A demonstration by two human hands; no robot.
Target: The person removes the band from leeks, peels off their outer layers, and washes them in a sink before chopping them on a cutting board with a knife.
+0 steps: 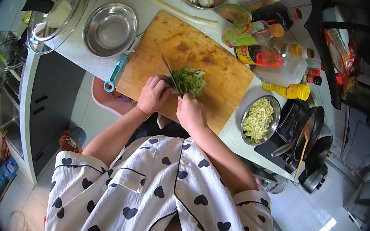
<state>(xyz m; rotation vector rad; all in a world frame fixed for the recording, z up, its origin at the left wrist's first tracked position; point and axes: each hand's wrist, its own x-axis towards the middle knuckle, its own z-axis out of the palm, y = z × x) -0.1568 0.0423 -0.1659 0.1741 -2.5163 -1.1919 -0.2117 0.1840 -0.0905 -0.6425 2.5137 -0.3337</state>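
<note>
On a wooden cutting board [151,46], my right hand [192,113] grips the handle of a kitchen knife [171,73], whose blade is seen nearly edge-on. A pile of thinly sliced green vegetable [193,81] rests against the blade's right side. To the left of the blade, my left hand [154,93] presses with bent fingers on an uncut green piece, mostly hidden under the fingertips. The fingers sit very close to the blade.
Right of the board stands a steel bowl of pale green diced food [258,120]; beyond it are sauce bottles [249,35] and a frying pan [310,129]. A steel basin [111,30] and turquoise-handled peeler [116,71] lie left. A long white stalk [179,10] lies behind.
</note>
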